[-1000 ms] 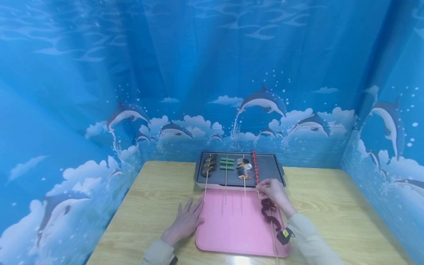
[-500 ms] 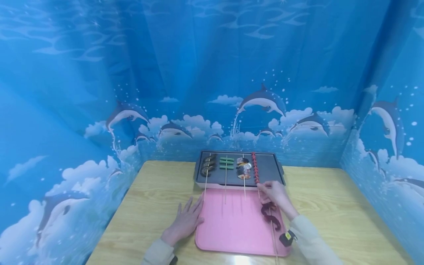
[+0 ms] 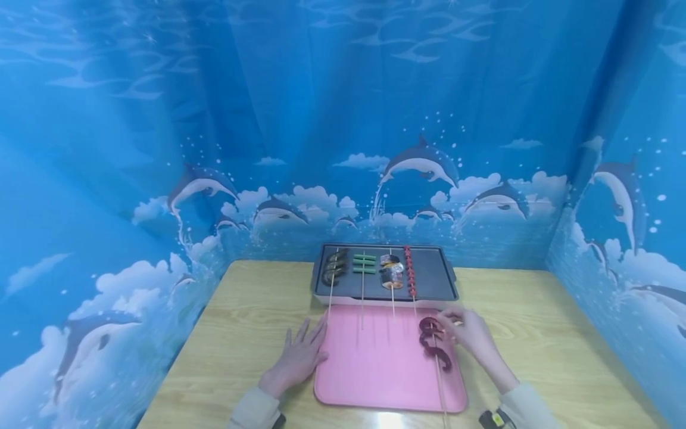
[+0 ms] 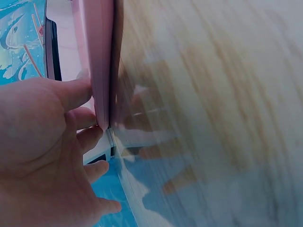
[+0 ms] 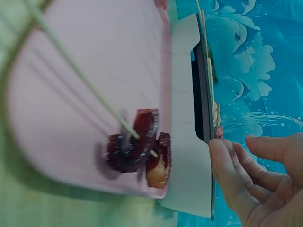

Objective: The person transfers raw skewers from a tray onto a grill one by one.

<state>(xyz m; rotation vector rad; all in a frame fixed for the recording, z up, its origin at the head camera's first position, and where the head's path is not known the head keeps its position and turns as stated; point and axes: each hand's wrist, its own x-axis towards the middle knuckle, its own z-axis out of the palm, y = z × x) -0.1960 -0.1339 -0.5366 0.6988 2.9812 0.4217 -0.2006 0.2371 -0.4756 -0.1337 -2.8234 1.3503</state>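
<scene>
My left hand (image 3: 296, 359) lies with fingers spread against the left edge of the pink tray (image 3: 375, 375); in the left wrist view its thumb and fingers touch the tray's side. Above the tray's right edge hovers my right hand (image 3: 474, 333), nothing in its fingers, thumb apart from them in the right wrist view. Close beside it, a skewer of dark red tentacle-like pieces (image 5: 144, 135) lies on the tray, its stick pointing toward me. The skewer of small red pieces (image 3: 410, 274) rests on the dark griddle (image 3: 435, 277), its stick reaching over the tray.
Left of the red one on the griddle lie skewers of dark curled shrimp-like pieces (image 3: 334, 268), green sticks (image 3: 364, 260) and silver-black chunks (image 3: 392, 273). The griddle stands right behind the tray on a wooden table (image 3: 525, 316). A blue dolphin-print curtain (image 3: 321, 119) surrounds the table.
My right hand has let go of the red skewer's stick and moved right and toward me, over by the tentacle skewer. The left hand stays at the tray's edge.
</scene>
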